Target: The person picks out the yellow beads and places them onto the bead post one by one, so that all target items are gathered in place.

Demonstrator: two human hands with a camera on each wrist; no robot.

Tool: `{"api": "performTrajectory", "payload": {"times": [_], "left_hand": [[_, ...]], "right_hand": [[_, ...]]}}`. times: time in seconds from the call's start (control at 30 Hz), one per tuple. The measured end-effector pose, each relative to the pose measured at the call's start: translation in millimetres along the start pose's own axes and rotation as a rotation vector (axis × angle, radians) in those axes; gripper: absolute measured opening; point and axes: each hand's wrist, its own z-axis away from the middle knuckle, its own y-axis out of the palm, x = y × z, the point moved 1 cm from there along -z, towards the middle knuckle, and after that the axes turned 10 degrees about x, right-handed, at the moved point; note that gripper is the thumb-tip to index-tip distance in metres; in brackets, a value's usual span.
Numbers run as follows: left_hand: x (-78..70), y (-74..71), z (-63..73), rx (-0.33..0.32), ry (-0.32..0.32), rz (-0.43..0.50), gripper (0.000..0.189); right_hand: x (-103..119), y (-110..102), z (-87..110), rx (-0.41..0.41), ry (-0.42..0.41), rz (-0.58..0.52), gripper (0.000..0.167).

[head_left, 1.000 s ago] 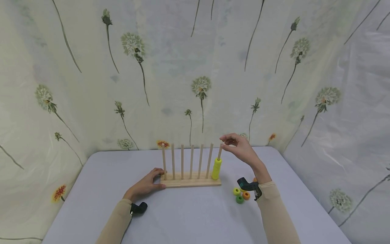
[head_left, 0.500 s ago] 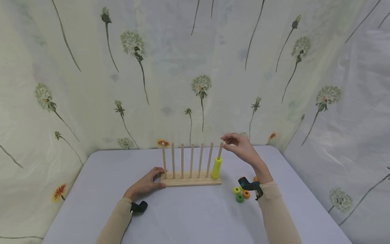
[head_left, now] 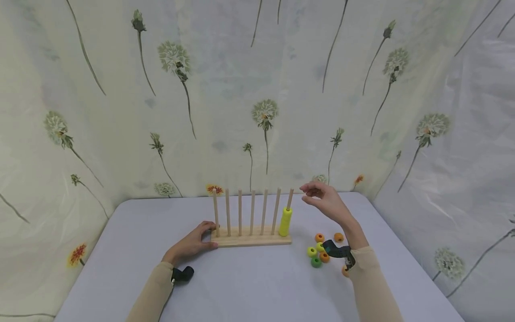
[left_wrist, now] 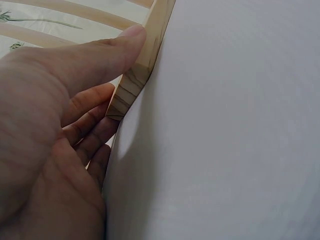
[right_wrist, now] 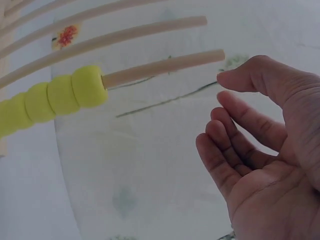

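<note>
A wooden peg rack (head_left: 253, 240) with several upright dowels stands on the table. Its rightmost dowel (right_wrist: 165, 68) carries a stack of yellow beads (head_left: 285, 222), and the dowel's upper part sticks out bare above them. My left hand (head_left: 196, 241) grips the left end of the base, thumb along the front edge and fingers behind it; the end grain shows between them in the left wrist view. My right hand (head_left: 325, 200) is raised just right of the rightmost dowel's tip, fingers loosely bent and holding nothing.
Loose beads lie on the table right of the rack: yellow (head_left: 311, 252), green (head_left: 316, 262) and several orange ones (head_left: 339, 237). One orange bead (head_left: 345, 271) is partly hidden by the right wrist camera (head_left: 337, 250). A flower-printed curtain (head_left: 225, 112) hangs behind the table.
My right hand has drawn away to the right from the tip of the rightmost dowel, uncovering more orange beads. The left hand has stayed on the base.
</note>
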Motion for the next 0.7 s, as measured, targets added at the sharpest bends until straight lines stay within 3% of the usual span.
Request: {"api": "performTrajectory", "payload": {"times": [0.7], "left_hand": [[-2.0, 0.0, 0.6, 0.005, 0.03, -0.004, 0.071]], "right_hand": [[-57.3, 5.3, 39.6, 0.021, 0.15, 0.057, 0.036]]}}
